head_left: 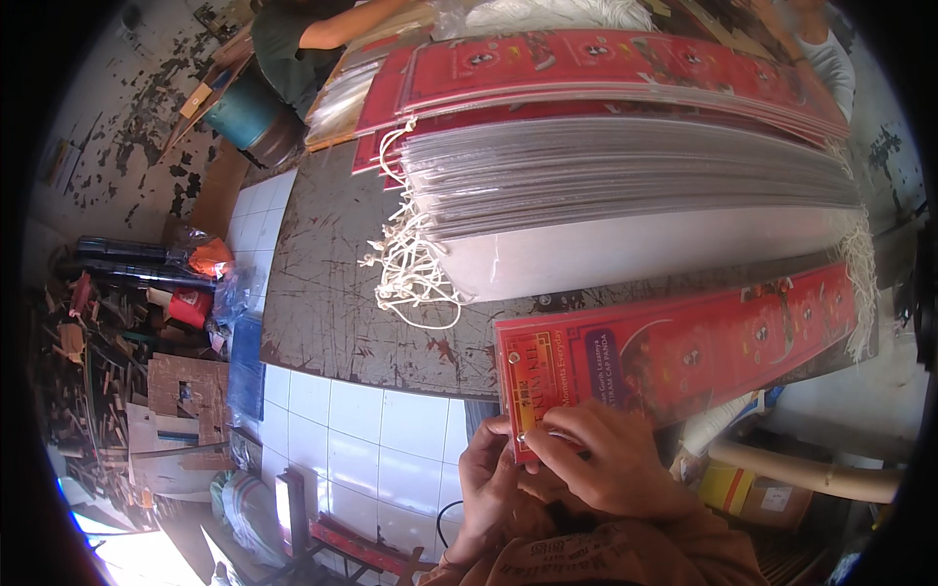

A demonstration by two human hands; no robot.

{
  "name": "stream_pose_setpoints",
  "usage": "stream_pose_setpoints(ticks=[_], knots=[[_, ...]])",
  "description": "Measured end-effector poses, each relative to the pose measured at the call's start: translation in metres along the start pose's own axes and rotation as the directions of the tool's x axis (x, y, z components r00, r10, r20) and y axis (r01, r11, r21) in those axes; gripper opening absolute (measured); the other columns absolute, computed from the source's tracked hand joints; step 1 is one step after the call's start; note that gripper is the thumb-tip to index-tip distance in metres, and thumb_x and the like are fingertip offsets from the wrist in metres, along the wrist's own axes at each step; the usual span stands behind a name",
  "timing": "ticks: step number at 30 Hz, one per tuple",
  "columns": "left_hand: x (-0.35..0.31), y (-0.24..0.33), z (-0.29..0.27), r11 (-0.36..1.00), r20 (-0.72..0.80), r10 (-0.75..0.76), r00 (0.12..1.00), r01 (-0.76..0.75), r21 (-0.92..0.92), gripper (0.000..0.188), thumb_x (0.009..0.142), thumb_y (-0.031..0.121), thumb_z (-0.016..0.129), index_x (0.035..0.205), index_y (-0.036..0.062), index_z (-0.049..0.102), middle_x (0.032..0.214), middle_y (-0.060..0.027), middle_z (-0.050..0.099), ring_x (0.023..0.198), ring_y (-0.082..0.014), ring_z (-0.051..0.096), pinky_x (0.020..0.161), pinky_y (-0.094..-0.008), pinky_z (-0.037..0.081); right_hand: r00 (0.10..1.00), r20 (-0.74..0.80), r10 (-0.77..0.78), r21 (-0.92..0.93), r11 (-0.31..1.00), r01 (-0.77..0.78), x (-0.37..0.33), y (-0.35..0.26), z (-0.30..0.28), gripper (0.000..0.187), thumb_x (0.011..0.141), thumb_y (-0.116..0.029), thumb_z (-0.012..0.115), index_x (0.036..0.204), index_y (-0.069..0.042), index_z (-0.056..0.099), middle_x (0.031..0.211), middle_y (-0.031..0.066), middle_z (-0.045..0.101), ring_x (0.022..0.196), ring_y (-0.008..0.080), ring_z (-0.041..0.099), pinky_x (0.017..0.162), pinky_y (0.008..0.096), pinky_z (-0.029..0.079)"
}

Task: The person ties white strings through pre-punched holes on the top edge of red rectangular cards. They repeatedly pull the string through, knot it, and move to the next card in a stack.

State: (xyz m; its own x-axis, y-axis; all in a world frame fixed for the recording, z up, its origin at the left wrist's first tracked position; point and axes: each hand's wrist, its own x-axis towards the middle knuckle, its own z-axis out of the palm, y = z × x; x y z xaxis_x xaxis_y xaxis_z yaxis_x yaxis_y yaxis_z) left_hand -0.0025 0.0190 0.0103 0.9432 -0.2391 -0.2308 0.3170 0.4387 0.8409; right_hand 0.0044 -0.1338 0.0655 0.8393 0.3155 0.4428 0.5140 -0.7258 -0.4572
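Pinching the sign (684,357) at its near corner, the left hand (485,485) and right hand (608,457) seem busy tying, which next would call for steadiness.

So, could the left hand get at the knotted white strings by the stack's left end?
Likely yes: the knotted white strings lie forward, past the red printed panel, and nothing seems to block them. But the left hand is busy at the panel's corner and might need to let go first.

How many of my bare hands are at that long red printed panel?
2: left hand at the panel, by its near left corner; right hand over its near edge.
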Motion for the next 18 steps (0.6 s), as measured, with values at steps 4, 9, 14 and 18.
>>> stream_pose_setpoints(ticks=[4,9,14,18], knots=[[-0.0013,0.0002,0.0011,1.0,-0.012,0.014,1.0,-0.014,-0.017,0.018,0.089,0.009,0.048,0.104,-0.0027,0.048,0.088,-0.0083,0.058,0.068,-0.0082,0.051,0.064,-0.0208,0.043,1.0,-0.014,-0.017,-0.037,0.999,0.016,0.0014,-0.0025,0.0025,0.023,0.067,-0.013,0.06,0.088,-0.005,0.055,0.086,0.0048,0.051,0.07,0.0128,0.053,0.052,0.022,0.042],[-0.0032,-0.0003,-0.0008,1.0,0.004,0.005,1.0,-0.005,-0.008,0.018,0.089,0.008,0.048,0.104,-0.0028,0.048,0.087,-0.0082,0.058,0.068,-0.0084,0.051,0.063,-0.0212,0.043,1.0,0.0,0.001,-0.066,0.998,-0.001,0.0012,-0.0047,0.0012,0.023,0.067,-0.012,0.06,0.088,-0.004,0.055,0.084,0.0045,0.049,0.067,0.0128,0.051,0.051,0.0224,0.041],[-0.0057,0.0021,0.0028,1.0,-0.015,-0.02,1.0,0.02,-0.003,0.018,0.089,0.008,0.047,0.104,-0.0028,0.049,0.088,-0.0085,0.058,0.069,-0.0088,0.052,0.063,-0.0212,0.044,1.0,0.007,0.002,-0.068,0.998,-0.001,-0.0019,-0.0058,0.004,0.022,0.069,-0.014,0.058,0.088,-0.003,0.054,0.082,0.0041,0.047,0.067,0.0127,0.049,0.051,0.0231,0.039],[-0.007,0.0001,-0.0015,0.999,-0.001,-0.031,1.0,0.031,-0.024,0.017,0.089,0.006,0.046,0.103,-0.003,0.048,0.088,-0.0079,0.056,0.071,-0.0089,0.052,0.065,-0.0217,0.044,0.999,0.03,-0.027,-0.087,0.996,0.03,-0.0028,-0.0068,0.0038,0.022,0.07,-0.015,0.057,0.088,-0.003,0.054,0.083,0.0048,0.047,0.068,0.0129,0.049,0.052,0.0231,0.038]])
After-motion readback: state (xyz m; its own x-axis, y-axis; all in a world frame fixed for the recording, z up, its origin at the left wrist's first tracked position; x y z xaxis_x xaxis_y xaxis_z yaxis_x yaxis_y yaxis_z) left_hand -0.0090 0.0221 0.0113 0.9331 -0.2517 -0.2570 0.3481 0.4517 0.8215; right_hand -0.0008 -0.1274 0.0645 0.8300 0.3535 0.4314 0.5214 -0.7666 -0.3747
